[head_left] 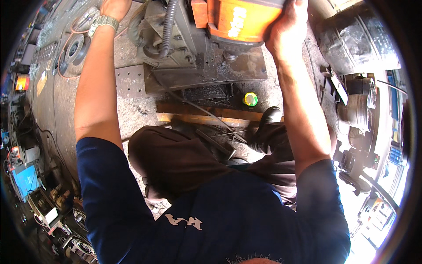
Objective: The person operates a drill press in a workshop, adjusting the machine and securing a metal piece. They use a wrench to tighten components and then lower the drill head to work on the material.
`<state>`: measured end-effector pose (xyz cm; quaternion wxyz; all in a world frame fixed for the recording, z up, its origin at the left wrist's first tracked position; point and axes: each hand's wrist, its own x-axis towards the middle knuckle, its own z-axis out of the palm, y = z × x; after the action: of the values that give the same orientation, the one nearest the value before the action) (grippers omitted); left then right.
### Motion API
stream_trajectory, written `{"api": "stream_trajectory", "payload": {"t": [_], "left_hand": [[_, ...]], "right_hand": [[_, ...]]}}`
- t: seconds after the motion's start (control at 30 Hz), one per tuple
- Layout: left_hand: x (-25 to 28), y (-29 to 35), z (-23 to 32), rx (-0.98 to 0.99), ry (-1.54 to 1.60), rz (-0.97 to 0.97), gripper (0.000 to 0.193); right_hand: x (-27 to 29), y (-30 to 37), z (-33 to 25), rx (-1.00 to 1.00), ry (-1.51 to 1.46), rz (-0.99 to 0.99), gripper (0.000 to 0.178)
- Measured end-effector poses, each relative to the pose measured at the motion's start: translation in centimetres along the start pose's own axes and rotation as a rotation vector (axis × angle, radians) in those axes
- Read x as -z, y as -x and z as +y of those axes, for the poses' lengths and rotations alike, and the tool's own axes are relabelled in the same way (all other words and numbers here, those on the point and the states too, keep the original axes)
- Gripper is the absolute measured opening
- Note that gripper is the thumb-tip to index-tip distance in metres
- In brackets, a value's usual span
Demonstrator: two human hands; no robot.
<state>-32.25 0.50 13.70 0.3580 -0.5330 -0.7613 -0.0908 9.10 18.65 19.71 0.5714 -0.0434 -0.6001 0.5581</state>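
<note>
My right hand (pixel 288 28) grips the right edge of an orange machine housing (pixel 239 20) at the top of the view. My left hand (pixel 115 8), with a metal wristwatch on the wrist, reaches up at the top left beside a grey motor body (pixel 169 39); its fingers are cut off by the frame edge, so what it holds is hidden. A ribbed grey hose (pixel 168 26) runs down over the motor. Below the machine lies a dark steel base plate (pixel 206 72).
A wooden plank (pixel 198 118) and thin metal rods lie on the gritty floor by my black shoe (pixel 268 116). A small green and yellow cap (pixel 250 99) sits near it. A perforated steel plate (pixel 130 81) lies left. Round metal parts crowd the right; tools and boxes the left.
</note>
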Motion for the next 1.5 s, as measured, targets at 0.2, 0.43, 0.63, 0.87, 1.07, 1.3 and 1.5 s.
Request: {"api": "stream_trajectory", "payload": {"t": [0.2,0.43,0.63,0.87,1.07,1.3,1.5], "left_hand": [[-0.9,-3.2,1.9,0.088,0.264,-0.105,0.031],[1.4,-4.5,4.0,0.04,0.51,-0.305,0.034],[0.8,-1.1,-1.1,0.206,0.171,-0.11,0.036],[0.2,-2.8,-2.0,0.083,0.115,-0.127,0.034],[-3.5,-5.4,-1.9,0.088,0.181,-0.11,0.041],[-4.6,-3.3,-3.4,0.141,0.294,-0.15,0.043],[-2.2,0.3,-4.1,0.163,0.292,-0.113,0.043]], "right_hand": [[-1.7,0.0,-1.5,-0.035,0.036,-0.036,0.052],[-3.2,4.0,-3.0,0.144,0.042,-0.021,0.055],[-3.0,3.4,-1.3,-0.006,-0.071,-0.059,0.055],[-4.3,-0.6,-1.4,0.027,0.011,-0.079,0.057],[-5.4,-0.1,-2.2,0.023,-0.043,-0.103,0.058],[-5.8,1.4,-3.5,0.092,0.237,-0.063,0.046],[-3.8,-1.0,0.0,0.487,0.707,-0.085,0.022]]}}
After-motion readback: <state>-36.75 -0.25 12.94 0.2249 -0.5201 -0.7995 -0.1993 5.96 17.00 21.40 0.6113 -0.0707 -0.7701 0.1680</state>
